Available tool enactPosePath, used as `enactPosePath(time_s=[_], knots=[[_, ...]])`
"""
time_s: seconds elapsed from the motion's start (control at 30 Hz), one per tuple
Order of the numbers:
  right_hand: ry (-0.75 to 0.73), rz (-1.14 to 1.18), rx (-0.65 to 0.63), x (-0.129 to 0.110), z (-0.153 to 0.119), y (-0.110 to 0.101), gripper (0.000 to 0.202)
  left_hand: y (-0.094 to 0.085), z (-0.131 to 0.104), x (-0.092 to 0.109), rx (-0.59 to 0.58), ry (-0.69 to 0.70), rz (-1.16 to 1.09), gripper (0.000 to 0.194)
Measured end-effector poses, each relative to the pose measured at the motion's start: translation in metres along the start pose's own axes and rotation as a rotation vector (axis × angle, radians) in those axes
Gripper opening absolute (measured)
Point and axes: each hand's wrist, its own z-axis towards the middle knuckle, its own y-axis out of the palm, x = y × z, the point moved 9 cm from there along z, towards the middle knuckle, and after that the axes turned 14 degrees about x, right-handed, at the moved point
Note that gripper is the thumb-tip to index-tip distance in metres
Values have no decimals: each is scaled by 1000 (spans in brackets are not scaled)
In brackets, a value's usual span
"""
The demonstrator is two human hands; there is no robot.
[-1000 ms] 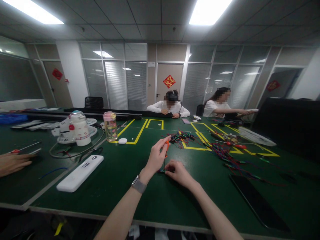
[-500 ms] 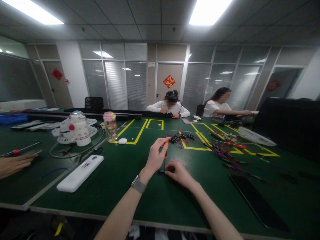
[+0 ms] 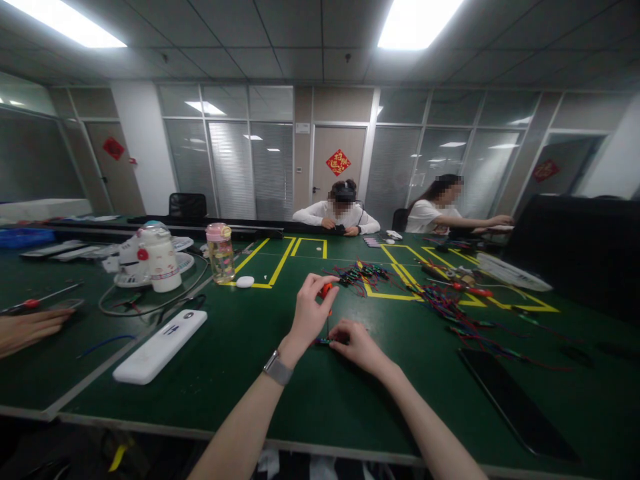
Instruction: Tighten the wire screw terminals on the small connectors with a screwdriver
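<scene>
My left hand point(image 3: 313, 310), with a watch on its wrist, grips the orange and black handle of a screwdriver point(image 3: 327, 291). The screwdriver stands upright, its shaft running down to a small green part point(image 3: 323, 341) on the green table. My right hand point(image 3: 356, 343) lies low beside the tip, thumb and forefinger pinched on the right end of that part. Beyond my hands lies a pile of small green boards with red and blue wires point(image 3: 363, 277).
More wired boards point(image 3: 445, 307) lie to the right, near a dark phone point(image 3: 515, 400). On the left are a white power bank point(image 3: 161, 347), a pink-lidded bottle point(image 3: 220, 253), a white jug point(image 3: 163, 260) and another person's hand point(image 3: 35, 330). Two people sit across the table.
My left hand's fingers have shifted slightly around the screwdriver handle, and the orange top shows differently. My right hand stays in place. Across the table, the right person's hand has moved a little.
</scene>
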Motion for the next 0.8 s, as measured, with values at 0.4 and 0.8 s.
enactPosePath(time_s=[0.4, 0.8], knots=[[-2, -20, -8, -5, 0, -2, 14, -1, -1, 1, 30, 11, -55, 25], [8, -16, -14, -3, 0, -2, 13, 3, -2, 3, -18, 26, -55, 33]])
